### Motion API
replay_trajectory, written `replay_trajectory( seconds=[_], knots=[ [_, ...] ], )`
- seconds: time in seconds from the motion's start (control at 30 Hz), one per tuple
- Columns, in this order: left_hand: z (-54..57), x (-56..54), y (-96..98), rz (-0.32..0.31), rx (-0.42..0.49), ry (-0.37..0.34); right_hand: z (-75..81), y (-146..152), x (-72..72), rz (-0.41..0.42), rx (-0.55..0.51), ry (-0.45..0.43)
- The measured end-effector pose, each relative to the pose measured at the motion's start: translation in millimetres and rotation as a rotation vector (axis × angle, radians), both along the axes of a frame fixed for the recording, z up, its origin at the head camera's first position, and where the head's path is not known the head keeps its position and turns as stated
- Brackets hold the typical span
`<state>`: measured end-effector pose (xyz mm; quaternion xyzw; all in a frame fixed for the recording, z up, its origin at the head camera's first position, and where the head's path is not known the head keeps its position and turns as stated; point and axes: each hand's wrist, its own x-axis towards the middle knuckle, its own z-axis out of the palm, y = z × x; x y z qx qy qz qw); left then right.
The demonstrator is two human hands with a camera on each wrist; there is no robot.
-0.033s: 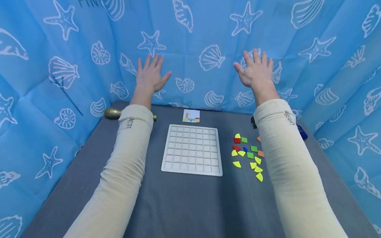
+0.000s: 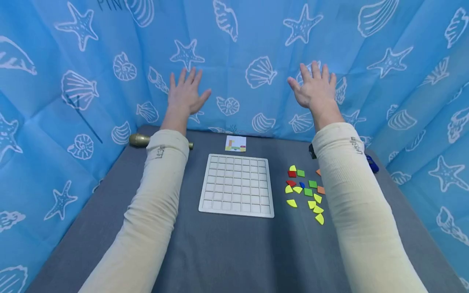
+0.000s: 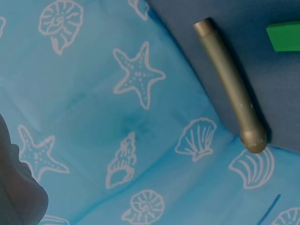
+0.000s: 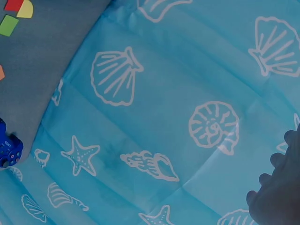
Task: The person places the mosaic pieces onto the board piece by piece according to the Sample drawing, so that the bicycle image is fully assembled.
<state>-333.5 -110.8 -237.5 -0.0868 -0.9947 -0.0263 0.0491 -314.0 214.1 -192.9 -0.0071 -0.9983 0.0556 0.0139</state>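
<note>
Both arms reach forward in long cream sleeves. My left hand [image 2: 185, 93] is raised in front of the curtain, fingers straight and spread, holding nothing. At the same height, my right hand [image 2: 315, 89] also has its fingers spread and holds nothing. Between the forearms lies a white square grid board [image 2: 236, 189] with bare cells. A small printed card [image 2: 235, 143] with a coloured pattern lies just behind it. Right of the board are scattered flat pieces: yellow quarter-rounds [image 2: 320, 219], green squares [image 2: 312, 184], red pieces [image 2: 291, 174], a blue piece [image 2: 302, 184] and orange pieces [image 2: 321, 190].
A brass-coloured rod with a bulbous end [image 3: 229, 84] lies at the back left, partly behind the left sleeve. Near it is a green block [image 3: 285, 36]. A blue game controller [image 4: 9, 147] sits at the back right. A blue seashell-print curtain [image 2: 227, 49] surrounds the grey table [image 2: 227, 252].
</note>
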Motion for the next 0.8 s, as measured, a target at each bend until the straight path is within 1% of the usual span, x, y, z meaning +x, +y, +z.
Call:
replay_trajectory(
  seconds=[0.1, 0.2, 0.27, 0.33, 0.4, 0.43, 0.57, 0.63, 0.67, 0.73, 0.8],
  knots=[
    [0.0, 0.1, -2.6, -0.002, 0.013, -0.001, 1.3, 0.9, 1.2, 0.0, -0.026, 0.004],
    [3.1, -0.4, -7.8, -0.009, 0.045, 0.005, 5.2, 5.6, 3.0, -0.006, -0.1, 0.036],
    [8.2, -0.3, -12.7, -0.011, 0.068, 0.004, 8.2, 10.9, 4.9, -0.007, -0.189, 0.087],
    [12.7, -0.8, -17.3, -0.02, 0.111, 0.008, 9.5, 19.8, 7.2, -0.015, -0.327, 0.128],
    [15.9, -2.0, -22.0, -0.033, 0.158, 0.009, 8.9, 32.1, 9.9, -0.035, -0.509, 0.152],
    [17.4, -2.5, -25.0, -0.044, 0.184, 0.011, 8.1, 39.6, 12.1, -0.036, -0.651, 0.133],
    [22.4, -3.2, -40.4, -0.1, 0.287, 0.068, 2.5, 77.1, 22.6, -0.015, -1.312, -0.001],
    [24.0, -1.3, -49.4, -0.13, 0.337, 0.091, -4.8, 97.6, 28.4, 0.028, -1.611, -0.108],
    [24.3, 0.2, -53.4, -0.143, 0.36, 0.101, -9.7, 107.7, 31.3, 0.059, -1.72, -0.149],
    [22.9, 4.5, -59.4, -0.172, 0.403, 0.112, -22.3, 126.9, 38.2, 0.112, -1.897, -0.231],
    [18.4, 9.3, -62.6, -0.216, 0.427, 0.123, -37.8, 145.7, 47.4, 0.17, -2.044, -0.329]
  ],
)
